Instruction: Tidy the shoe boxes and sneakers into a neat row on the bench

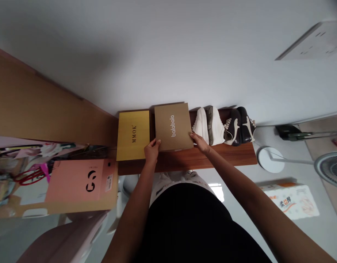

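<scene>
Between my two hands is a brown shoebox (173, 126) with "balabala" printed on its lid. My left hand (152, 150) grips its near left corner, thumb on the lid. On the opposite side my right hand (200, 142) holds the near right corner, close to the white sneakers (202, 124). The box is at the wooden shelf (184, 160), against the wall; whether it rests fully on the wood I cannot tell. A yellow "MMOK" box (133, 135) stands just left of it, with a narrow gap between. Dark shoes with cream trim (234, 128) sit farther right.
A pink box (75, 180) and cluttered items lie on a shelf at the left, beside a tan panel (48, 102). To the right are a round white stand base (271, 159), a fan (331, 168) and a tissue pack (293, 201). A socket plate (316, 40) is on the wall.
</scene>
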Motion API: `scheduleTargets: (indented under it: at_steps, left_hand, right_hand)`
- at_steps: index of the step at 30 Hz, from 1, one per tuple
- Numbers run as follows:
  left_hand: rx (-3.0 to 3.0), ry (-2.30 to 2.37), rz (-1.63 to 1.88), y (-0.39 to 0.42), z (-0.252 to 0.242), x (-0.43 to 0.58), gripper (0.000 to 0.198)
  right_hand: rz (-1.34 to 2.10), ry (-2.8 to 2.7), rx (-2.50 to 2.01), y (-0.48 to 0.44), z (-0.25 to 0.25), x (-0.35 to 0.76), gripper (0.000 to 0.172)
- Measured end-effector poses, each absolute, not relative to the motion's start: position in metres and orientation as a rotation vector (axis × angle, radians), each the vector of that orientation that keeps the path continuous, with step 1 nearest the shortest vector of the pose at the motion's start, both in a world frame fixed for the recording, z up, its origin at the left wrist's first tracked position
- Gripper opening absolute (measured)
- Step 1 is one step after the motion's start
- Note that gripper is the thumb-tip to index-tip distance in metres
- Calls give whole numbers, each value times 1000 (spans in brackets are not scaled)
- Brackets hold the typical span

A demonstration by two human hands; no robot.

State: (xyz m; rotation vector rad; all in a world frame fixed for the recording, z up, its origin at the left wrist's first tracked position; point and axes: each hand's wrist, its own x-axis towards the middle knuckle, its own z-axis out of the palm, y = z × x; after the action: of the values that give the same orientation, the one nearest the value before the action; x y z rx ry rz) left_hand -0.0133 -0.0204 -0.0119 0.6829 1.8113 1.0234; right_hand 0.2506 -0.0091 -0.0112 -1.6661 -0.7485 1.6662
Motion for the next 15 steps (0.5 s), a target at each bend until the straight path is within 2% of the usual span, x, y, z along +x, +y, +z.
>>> scheduleTargets:
  at_steps: [15]
  left_hand:
    - [693,1930,941,-7,-40,-7,38]
  right_hand:
    - [1620,-799,-1661,0,-61,240,64]
